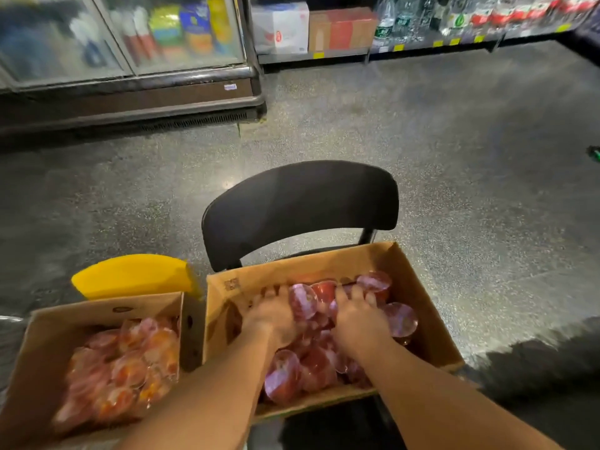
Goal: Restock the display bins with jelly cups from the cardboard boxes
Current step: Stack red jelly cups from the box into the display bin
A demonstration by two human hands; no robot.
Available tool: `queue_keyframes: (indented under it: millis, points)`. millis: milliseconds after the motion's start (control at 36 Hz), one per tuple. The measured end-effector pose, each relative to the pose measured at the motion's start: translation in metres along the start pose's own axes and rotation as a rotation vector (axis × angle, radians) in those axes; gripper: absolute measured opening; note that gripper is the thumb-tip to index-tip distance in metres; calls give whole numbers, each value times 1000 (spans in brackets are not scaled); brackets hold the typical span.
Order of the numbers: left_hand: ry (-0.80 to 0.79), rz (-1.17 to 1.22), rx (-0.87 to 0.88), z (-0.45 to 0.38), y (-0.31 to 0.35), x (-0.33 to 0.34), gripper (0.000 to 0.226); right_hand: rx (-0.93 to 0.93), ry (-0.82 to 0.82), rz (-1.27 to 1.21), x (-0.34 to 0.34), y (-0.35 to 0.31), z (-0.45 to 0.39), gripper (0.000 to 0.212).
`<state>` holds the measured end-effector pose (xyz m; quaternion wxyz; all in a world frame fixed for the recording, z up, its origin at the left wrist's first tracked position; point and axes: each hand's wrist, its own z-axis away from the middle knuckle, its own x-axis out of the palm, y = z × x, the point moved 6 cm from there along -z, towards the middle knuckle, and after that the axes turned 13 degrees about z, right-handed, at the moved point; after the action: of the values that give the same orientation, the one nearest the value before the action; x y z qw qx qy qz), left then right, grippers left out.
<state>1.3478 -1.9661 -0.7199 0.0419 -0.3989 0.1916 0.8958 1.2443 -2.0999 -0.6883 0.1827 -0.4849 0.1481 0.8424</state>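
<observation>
Setting: I see a speckled shop floor (454, 141), a freezer case (123, 60) and stocked shelves (406, 30) beyond the black chair (298, 206).
Jelly cups: red jelly cups (311, 358) fill the right cardboard box (418, 306) on the chair seat.
Second box: left of the chair, the left cardboard box (42, 339) holds orange jelly cups (130, 371).
Key relation: the red cups lie directly under and ahead of both palms; neither is nearer.
Left hand (272, 316): fingers spread down among cups; whether it grips any, I cannot tell.
Right hand (360, 319): likewise splayed over cups, grip unclear.
Display bins: not in view.
</observation>
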Motion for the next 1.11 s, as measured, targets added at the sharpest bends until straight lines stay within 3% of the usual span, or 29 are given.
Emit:
queue_keyframes:
  millis: [83, 278, 500, 556, 667, 778, 861, 972, 1111]
  points:
    - [21, 79, -22, -7, 3, 9, 124, -21, 11, -12, 8, -4, -11, 66]
    - [75, 75, 22, -14, 15, 1, 86, -55, 42, 29, 10, -4, -26, 46]
    - [193, -68, 64, 21, 25, -29, 47, 3, 75, -167, -30, 11, -1, 62]
    - [208, -87, 88, 39, 37, -52, 47, 37, 89, -213, -51, 19, 16, 66]
    - [287, -187, 204, 84, 71, -106, 53, 80, 192, -177, -107, 34, 65, 64]
    - [321, -233, 331, 140, 111, -157, 53, 103, 270, -94, -168, 53, 128, 42]
    - [324, -259, 459, 190, 147, -186, 52, 147, 292, -42, -206, 74, 181, 45]
    - [344, -266, 665, 275, 204, -209, 44, 324, 366, -172, -255, 109, 284, 58]
    - [328, -287, 930, 404, 270, -219, 52, 493, 535, -108, -305, 141, 422, 37]
